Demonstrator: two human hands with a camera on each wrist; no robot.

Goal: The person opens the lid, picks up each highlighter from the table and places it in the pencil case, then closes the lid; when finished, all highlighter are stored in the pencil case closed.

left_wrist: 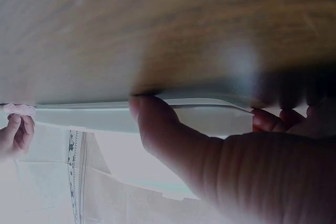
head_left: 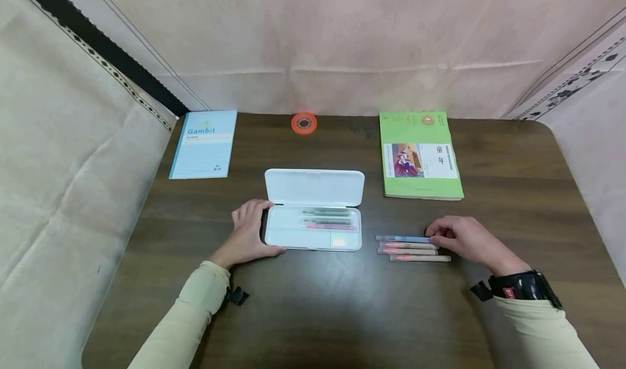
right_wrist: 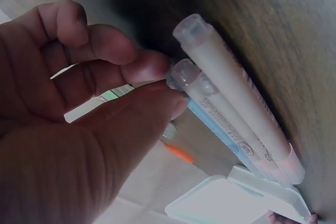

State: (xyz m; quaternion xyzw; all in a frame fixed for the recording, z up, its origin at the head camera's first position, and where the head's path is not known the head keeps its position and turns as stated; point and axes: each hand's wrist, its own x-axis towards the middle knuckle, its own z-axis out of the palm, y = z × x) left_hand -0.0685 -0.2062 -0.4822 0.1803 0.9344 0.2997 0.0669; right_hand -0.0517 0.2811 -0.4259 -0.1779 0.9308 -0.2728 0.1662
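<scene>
A white pencil case (head_left: 288, 229) lies with its lid (head_left: 315, 187) raised, and several slim pens (head_left: 330, 220) and a small pale block (head_left: 338, 241) are inside. My left hand (head_left: 250, 233) grips its left end, the thumb (left_wrist: 163, 124) along the front side and the fingers behind. To the right of the case, several pens lie side by side: a blue one (head_left: 401, 239) at the back and pale ones (head_left: 409, 251) with pinkish ends in front. My right hand (head_left: 462, 240) pinches the blue pen's right end between thumb and forefinger, the other fingers curled loosely.
A light blue notebook (head_left: 204, 146) lies at the back left of the wooden table (head_left: 313, 309). An orange-red disc (head_left: 304, 123) sits at the back edge. A green book (head_left: 420, 187) lies at the back right. Pale cloth (head_left: 342, 43) hangs behind.
</scene>
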